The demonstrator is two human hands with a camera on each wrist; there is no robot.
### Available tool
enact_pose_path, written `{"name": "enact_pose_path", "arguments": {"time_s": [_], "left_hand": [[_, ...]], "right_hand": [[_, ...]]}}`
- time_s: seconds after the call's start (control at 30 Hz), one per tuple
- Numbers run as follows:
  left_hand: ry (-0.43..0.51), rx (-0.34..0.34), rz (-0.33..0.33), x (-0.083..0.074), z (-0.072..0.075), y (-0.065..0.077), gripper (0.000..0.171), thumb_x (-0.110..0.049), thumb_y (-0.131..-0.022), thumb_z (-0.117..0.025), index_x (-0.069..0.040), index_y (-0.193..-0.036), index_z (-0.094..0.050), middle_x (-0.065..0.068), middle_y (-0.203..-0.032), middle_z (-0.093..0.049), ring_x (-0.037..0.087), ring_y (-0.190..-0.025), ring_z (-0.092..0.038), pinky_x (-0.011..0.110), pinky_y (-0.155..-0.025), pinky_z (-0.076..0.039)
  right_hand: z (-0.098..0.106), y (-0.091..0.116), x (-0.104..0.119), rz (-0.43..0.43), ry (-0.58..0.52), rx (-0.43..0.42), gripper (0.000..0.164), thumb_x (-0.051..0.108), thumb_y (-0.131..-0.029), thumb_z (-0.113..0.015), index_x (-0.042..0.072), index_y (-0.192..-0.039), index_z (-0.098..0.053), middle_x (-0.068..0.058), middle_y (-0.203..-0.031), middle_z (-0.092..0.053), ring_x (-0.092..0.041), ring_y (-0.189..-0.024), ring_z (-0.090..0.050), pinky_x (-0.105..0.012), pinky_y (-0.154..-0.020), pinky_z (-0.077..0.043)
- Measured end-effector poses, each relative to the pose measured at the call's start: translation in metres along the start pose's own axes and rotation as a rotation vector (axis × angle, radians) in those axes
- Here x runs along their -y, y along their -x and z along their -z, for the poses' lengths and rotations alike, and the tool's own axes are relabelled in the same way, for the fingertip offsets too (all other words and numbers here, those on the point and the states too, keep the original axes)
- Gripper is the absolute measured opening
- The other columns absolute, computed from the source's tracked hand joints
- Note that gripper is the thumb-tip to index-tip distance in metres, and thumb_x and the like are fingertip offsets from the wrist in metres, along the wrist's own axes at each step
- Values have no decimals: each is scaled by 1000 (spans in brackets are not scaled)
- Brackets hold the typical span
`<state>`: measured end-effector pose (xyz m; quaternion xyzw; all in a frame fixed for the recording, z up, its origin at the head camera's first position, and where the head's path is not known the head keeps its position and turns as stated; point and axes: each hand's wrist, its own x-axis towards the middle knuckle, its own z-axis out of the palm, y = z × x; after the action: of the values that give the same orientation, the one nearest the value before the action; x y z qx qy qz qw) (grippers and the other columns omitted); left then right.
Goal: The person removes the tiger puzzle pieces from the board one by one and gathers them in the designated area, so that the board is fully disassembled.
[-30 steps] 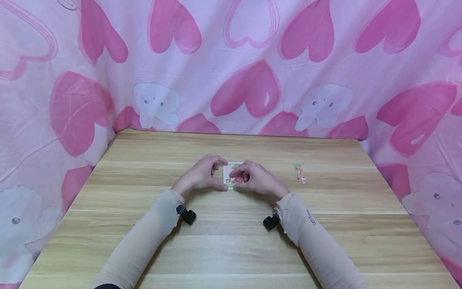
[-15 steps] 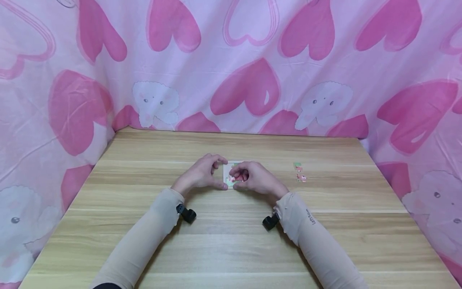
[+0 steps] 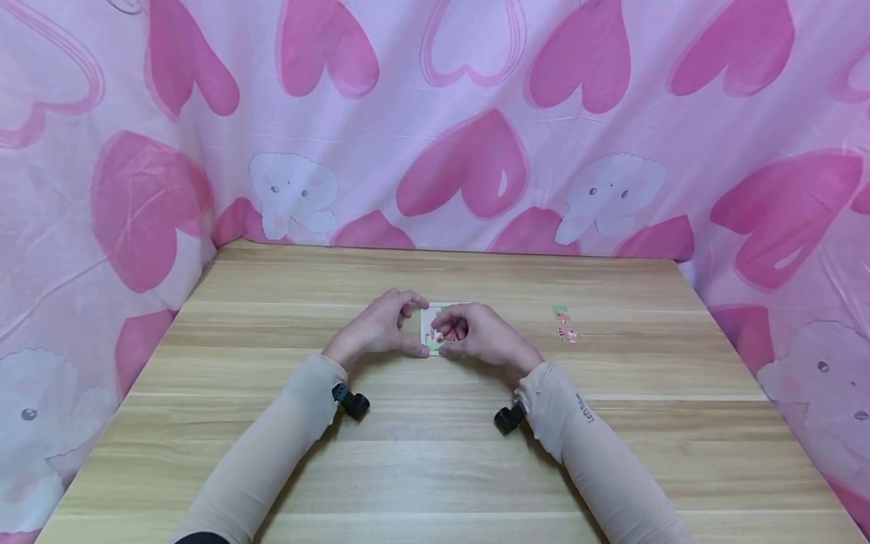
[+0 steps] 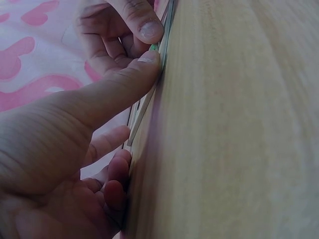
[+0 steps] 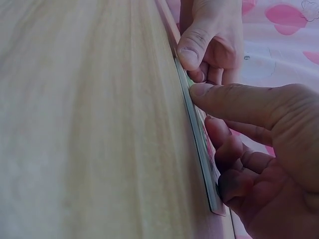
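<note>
A small flat puzzle board (image 3: 426, 321) with a pale rim lies in the middle of the wooden table. My left hand (image 3: 377, 325) holds its left side, fingertip at the far corner and thumb at the near corner. Over the board's right part, my right hand (image 3: 489, 338) bends its fingers and thumb around a pink-and-red puzzle piece (image 3: 450, 337), which they partly cover. In the right wrist view, the right thumb (image 5: 224, 102) presses at the board's near edge, beside the left thumb (image 5: 190, 52). Green and pink picture parts show between the hands.
Two loose puzzle pieces lie to the right: a greenish one (image 3: 560, 313) and, nearer, a pink striped one (image 3: 567, 335). Behind the wooden table (image 3: 435, 453) hangs a pink heart-patterned curtain (image 3: 462, 166), which also covers both sides.
The right fingers have shifted slightly over the board, and the pink-and-red piece is more covered. The left hand keeps its place at the board's left side.
</note>
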<state>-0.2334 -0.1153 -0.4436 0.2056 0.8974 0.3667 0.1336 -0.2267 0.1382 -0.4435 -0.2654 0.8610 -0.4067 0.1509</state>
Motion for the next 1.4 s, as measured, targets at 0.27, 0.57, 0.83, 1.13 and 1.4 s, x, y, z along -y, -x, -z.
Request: {"name": "enact_pose_path", "arguments": {"time_s": [0.27, 0.57, 0.83, 1.13, 1.4], "left_hand": [[1, 6, 3, 0, 0, 1, 91, -33, -75, -107, -17, -152, -62, 11, -127, -58, 25, -109, -56, 41, -93, -51], [-9, 10, -4, -1, 3, 1, 93, -33, -74, -107, -15, -153, -62, 11, -127, -58, 25, -110, -56, 41, -93, -52], [0, 15, 24, -1, 1, 1, 92, -32, -75, -107, -18, -153, -61, 9, -129, -57, 25, -112, -56, 42, -95, -52], [18, 12, 27, -2, -3, 1, 91, -30, -74, -107, -18, -152, -62, 9, -129, -56, 26, -112, -54, 41, -97, -51], [9, 8, 32, -2, -1, 2, 91, -33, -76, -107, -18, -153, -62, 9, -131, -57, 26, -115, -54, 43, -99, -51]], "right_hand": [[0, 1, -1, -1, 1, 10, 40, 8, -91, -92, 10, -129, -79, -2, -105, -74, -19, -96, -67, -31, -86, -58], [1, 0, -2, 3, -25, 3, 39, 8, -93, -91, 12, -130, -79, -1, -103, -73, -18, -93, -67, -30, -83, -57], [21, 6, 1, -18, -23, -51, 41, 11, -96, -89, 11, -135, -78, -1, -108, -75, -21, -93, -66, -31, -80, -55], [80, 37, 5, 13, -2, -202, 44, 10, -96, -87, 11, -139, -76, -11, -111, -74, -24, -90, -62, -28, -75, -54], [132, 80, -4, 13, 34, -358, 41, 11, -97, -88, 12, -137, -78, -12, -113, -70, -19, -85, -59, -24, -70, -51]]}}
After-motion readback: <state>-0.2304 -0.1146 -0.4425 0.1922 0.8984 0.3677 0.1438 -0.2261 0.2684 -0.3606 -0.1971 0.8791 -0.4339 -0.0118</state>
